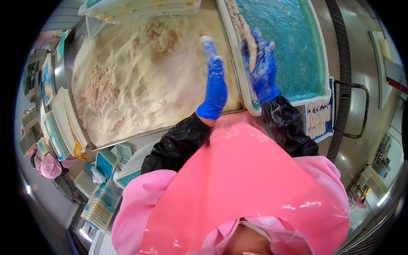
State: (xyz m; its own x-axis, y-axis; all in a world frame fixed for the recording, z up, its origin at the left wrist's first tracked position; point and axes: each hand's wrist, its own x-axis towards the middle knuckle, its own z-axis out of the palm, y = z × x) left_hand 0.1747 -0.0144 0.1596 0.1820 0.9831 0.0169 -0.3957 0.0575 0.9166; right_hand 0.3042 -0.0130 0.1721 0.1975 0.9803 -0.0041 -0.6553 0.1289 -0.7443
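Observation:
My left hand (214, 83), in a blue glove with crumbs on its fingertips, is stretched out over the pale crumbs (170, 89) in a broad metal pan. It is open and nothing shows in it. Across the pan's right edge, my right hand (265, 74), also gloved in blue and dusted with crumbs, is closed around a long crumb-coated strip (252, 53), its kind unclear. The strip lies along the left side of a white-rimmed tray (324, 63) with a blue-green mesh bottom. More coated strips (238, 19) line that side, beyond the hand.
Raw pinkish pieces (100, 88) lie in the crumbs at left, and more (163, 39) at the far side. Stacked white trays (144, 10) stand beyond the pan. A filled tray (318, 119) and a metal handle (366, 110) are at right. Another person (50, 166) is far left.

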